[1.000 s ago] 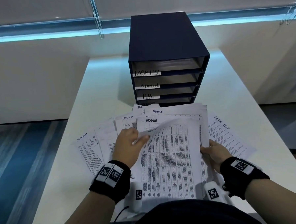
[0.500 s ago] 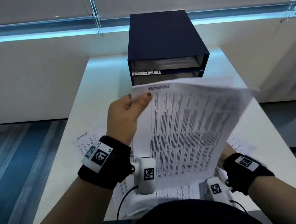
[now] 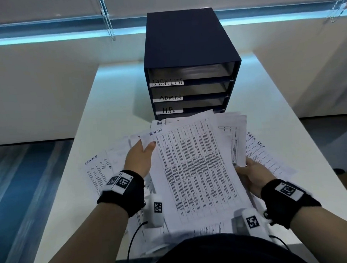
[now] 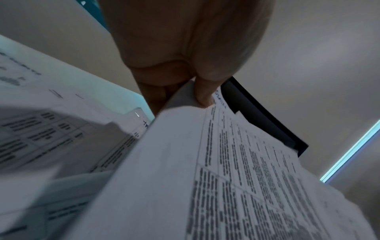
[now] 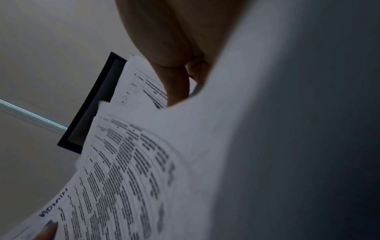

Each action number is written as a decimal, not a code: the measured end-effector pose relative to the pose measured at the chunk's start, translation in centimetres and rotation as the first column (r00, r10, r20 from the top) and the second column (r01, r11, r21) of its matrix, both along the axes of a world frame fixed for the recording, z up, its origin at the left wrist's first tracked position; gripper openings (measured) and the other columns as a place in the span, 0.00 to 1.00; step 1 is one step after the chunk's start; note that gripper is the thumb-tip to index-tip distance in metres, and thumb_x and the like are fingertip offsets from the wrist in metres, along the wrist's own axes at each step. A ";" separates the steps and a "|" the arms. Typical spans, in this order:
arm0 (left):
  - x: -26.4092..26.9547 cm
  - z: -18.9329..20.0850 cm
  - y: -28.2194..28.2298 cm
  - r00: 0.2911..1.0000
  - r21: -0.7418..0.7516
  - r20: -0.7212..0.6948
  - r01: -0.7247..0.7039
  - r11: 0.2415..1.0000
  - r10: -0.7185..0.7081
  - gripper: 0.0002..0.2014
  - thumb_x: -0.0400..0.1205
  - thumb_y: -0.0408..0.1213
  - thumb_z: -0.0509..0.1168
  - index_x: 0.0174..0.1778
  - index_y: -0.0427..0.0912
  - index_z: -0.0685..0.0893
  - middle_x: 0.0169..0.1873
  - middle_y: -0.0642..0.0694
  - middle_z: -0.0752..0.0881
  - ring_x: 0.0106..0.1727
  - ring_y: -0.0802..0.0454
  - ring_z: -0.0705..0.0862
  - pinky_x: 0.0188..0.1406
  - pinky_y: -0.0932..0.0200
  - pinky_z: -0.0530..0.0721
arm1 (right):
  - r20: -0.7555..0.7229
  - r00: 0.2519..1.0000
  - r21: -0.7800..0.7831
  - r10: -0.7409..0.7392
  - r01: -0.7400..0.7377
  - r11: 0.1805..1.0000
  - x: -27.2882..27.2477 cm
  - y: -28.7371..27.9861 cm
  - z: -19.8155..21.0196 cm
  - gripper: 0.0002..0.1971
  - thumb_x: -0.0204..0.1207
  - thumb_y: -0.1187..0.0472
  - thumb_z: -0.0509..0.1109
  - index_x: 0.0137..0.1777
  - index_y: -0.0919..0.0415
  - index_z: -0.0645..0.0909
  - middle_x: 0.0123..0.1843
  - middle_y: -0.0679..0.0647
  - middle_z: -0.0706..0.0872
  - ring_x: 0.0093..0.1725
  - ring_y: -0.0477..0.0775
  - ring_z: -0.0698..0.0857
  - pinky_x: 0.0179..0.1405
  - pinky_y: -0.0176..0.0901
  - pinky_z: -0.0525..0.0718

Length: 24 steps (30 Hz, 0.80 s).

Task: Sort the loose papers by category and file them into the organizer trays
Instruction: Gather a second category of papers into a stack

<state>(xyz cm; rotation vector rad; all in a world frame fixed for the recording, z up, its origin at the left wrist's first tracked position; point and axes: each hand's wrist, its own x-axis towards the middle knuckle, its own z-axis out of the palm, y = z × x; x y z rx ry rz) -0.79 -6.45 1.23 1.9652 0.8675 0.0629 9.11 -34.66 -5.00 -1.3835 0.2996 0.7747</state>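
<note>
Two hands on it: your left hand (image 3: pixel 139 159) pinches the ADMIN sheet (image 3: pixel 198 170) by its top corner, your right hand (image 3: pixel 251 174) grips the side stack; thin and floppy, so support both edges.

ADMIN sheet: the white printed sheet headed ADMIN (image 3: pixel 192 170), raised high half a second ago, is lower now — lying tilted over the spread papers (image 3: pixel 102 171).
Organizer: ADMIN and H.R. labels of the dark blue tray organizer (image 3: pixel 188 50) show again.
Left hand (image 3: pixel 139 160): lowered — thumb on the sheet's top corner.

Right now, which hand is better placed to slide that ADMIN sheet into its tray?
Left. The left hand already pinches the ADMIN sheet at its top corner, nearest the ADMIN tray; the right hand grips papers lower down.
</note>
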 end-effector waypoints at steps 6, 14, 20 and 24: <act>-0.1 -0.1 1.9 0.967 -0.037 0.186 -0.171 0.985 0.175 0.09 0.85 0.40 0.59 0.58 0.53 0.81 0.54 0.48 0.87 0.57 0.44 0.84 0.57 0.55 0.79 | 0.010 1.000 0.020 -0.010 0.010 1.000 -0.1 0.6 0.0 0.15 0.79 0.77 0.59 0.58 0.63 0.80 0.48 0.61 0.90 0.46 0.60 0.87 0.45 0.45 0.89; -0.3 0.3 3.3 0.986 -0.308 0.157 -0.004 0.951 0.055 0.09 0.83 0.39 0.63 0.53 0.51 0.88 0.53 0.45 0.90 0.54 0.45 0.88 0.59 0.46 0.83 | -0.040 0.998 0.083 -0.045 0.049 0.995 0.1 0.4 0.4 0.16 0.79 0.79 0.58 0.58 0.65 0.80 0.49 0.62 0.90 0.43 0.57 0.89 0.40 0.45 0.91; -0.5 -1.6 0.2 0.996 -0.045 0.020 -0.083 0.996 0.084 0.21 0.81 0.45 0.66 0.67 0.38 0.73 0.62 0.43 0.79 0.63 0.42 0.78 0.61 0.52 0.76 | -0.054 0.997 0.048 -0.054 0.057 0.997 0.1 1.0 0.2 0.14 0.78 0.79 0.60 0.56 0.64 0.81 0.38 0.58 0.85 0.26 0.45 0.85 0.26 0.30 0.84; -0.7 -2.7 -0.2 0.997 -0.109 0.015 -0.071 0.991 0.074 0.19 0.80 0.43 0.67 0.66 0.42 0.79 0.61 0.45 0.84 0.62 0.45 0.80 0.63 0.54 0.75 | -0.053 0.996 0.015 -0.065 0.066 0.998 0.1 0.9 -0.3 0.15 0.78 0.78 0.61 0.58 0.62 0.81 0.39 0.57 0.86 0.30 0.46 0.84 0.29 0.29 0.84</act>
